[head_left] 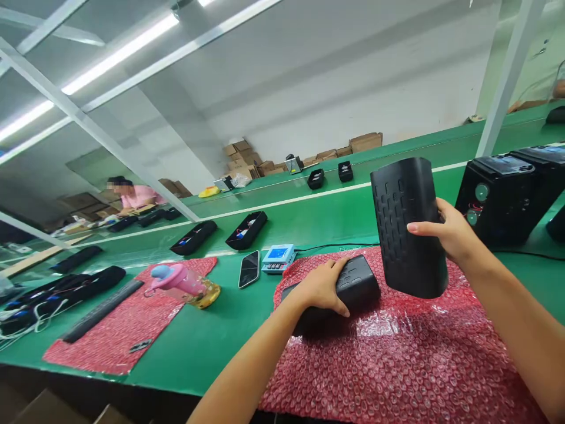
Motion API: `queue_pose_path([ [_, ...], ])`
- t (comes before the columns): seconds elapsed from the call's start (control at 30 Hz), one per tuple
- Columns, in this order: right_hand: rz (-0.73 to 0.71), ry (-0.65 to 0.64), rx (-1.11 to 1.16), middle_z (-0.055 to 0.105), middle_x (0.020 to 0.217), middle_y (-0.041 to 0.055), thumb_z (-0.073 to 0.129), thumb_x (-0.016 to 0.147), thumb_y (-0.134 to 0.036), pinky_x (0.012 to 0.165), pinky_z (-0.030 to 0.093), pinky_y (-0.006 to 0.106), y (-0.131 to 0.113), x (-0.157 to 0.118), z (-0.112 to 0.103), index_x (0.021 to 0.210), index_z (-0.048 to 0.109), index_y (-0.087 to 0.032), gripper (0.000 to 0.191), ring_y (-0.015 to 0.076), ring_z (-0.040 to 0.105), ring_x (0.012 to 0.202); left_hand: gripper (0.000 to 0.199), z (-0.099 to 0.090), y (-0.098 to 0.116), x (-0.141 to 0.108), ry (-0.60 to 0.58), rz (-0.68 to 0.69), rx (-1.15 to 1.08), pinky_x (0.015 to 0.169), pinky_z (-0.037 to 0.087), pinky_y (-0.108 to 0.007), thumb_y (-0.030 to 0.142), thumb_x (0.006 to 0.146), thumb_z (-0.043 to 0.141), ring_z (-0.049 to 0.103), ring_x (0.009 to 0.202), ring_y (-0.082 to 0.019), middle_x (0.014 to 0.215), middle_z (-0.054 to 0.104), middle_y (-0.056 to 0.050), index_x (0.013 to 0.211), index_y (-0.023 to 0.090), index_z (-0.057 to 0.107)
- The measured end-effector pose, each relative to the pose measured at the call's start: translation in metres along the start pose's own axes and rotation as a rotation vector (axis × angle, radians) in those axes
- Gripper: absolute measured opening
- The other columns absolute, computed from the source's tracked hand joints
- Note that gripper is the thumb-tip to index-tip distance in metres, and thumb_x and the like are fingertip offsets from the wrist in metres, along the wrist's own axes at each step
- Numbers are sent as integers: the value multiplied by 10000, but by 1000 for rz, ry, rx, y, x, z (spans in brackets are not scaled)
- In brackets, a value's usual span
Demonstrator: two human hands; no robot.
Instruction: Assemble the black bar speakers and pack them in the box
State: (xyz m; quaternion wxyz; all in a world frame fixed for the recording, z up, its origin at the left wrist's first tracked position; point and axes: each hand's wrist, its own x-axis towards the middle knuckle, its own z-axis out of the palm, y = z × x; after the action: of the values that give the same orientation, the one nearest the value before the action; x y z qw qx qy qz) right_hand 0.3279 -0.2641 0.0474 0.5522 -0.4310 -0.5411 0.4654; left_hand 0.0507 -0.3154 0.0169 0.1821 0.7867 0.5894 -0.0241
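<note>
My right hand (448,232) grips a curved black grille cover (408,227) with rows of slots and holds it upright above the red bubble wrap sheet (397,359). My left hand (322,287) rests on top of a black speaker body (353,288) that lies on the same sheet. The cover hangs just to the right of that body, and the two do not touch.
Black speaker units (505,197) stand at the right. A phone (249,268) and a small blue tester (278,258) lie beyond the sheet. A pink water bottle (183,284) lies on a second red sheet (110,330). Long black housings (246,229) sit on the green belt. A person sits far left.
</note>
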Motion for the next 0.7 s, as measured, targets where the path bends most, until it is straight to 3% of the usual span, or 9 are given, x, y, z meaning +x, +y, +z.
queue_pose_path([
  [0.1, 11, 11, -83, 627, 1072, 116, 823, 465, -461, 811, 508, 435, 6, 0, 6, 1100, 545, -149, 760, 303, 606, 937, 1175, -1, 6, -4, 49, -49, 62, 993, 395, -470, 479, 439, 817, 478, 1204, -365, 1385, 455, -131, 1446, 269, 248],
  [0.2, -53, 29, -423, 605, 1145, 125, 793, 484, -528, 841, 482, 464, 7, -5, 13, 1246, 490, -168, 895, 327, 588, 980, 1171, 1, 10, -11, 78, -88, 139, 1001, 363, -509, 511, 458, 804, 439, 1233, -401, 1407, 423, -160, 1453, 265, 238],
  [0.3, -92, 42, -801, 581, 1193, 157, 758, 510, -591, 818, 474, 486, 5, -13, 19, 1404, 334, -177, 1073, 379, 572, 1015, 1277, 3, 10, -15, 57, -86, 138, 967, 387, -514, 466, 395, 838, 476, 1183, -412, 1374, 453, -163, 1468, 276, 173],
  [0.43, -102, 32, -983, 582, 1174, 178, 731, 536, -598, 794, 475, 474, 0, -19, 23, 1430, 265, -157, 1100, 399, 574, 1012, 1214, 10, 8, -17, 136, -73, 142, 896, 440, -481, 434, 399, 835, 549, 1069, -381, 1232, 560, -135, 1448, 293, 240],
  [0.5, -69, 21, -974, 596, 1129, 176, 733, 533, -593, 791, 465, 491, -2, -17, 20, 1412, 289, -167, 1073, 409, 577, 989, 1202, 12, 4, -19, 190, -71, 140, 888, 446, -474, 414, 391, 839, 556, 1060, -373, 1221, 570, -120, 1440, 303, 263],
  [0.6, 62, -14, -710, 570, 1155, 175, 792, 466, -528, 864, 411, 554, 1, -8, 12, 1384, 322, -203, 1081, 442, 528, 1051, 1173, 3, -8, -28, 321, -118, 42, 951, 422, -456, 357, 422, 832, 533, 1124, -352, 1273, 545, -122, 1444, 253, 266],
  [0.7, 188, -95, -361, 542, 1197, 165, 782, 478, -486, 898, 422, 519, 15, 0, 13, 1310, 361, -199, 976, 387, 535, 1072, 1137, -19, -23, -41, 609, -245, -244, 1037, 363, -458, 348, 483, 815, 484, 1210, -321, 1363, 484, -113, 1449, 234, 227],
])
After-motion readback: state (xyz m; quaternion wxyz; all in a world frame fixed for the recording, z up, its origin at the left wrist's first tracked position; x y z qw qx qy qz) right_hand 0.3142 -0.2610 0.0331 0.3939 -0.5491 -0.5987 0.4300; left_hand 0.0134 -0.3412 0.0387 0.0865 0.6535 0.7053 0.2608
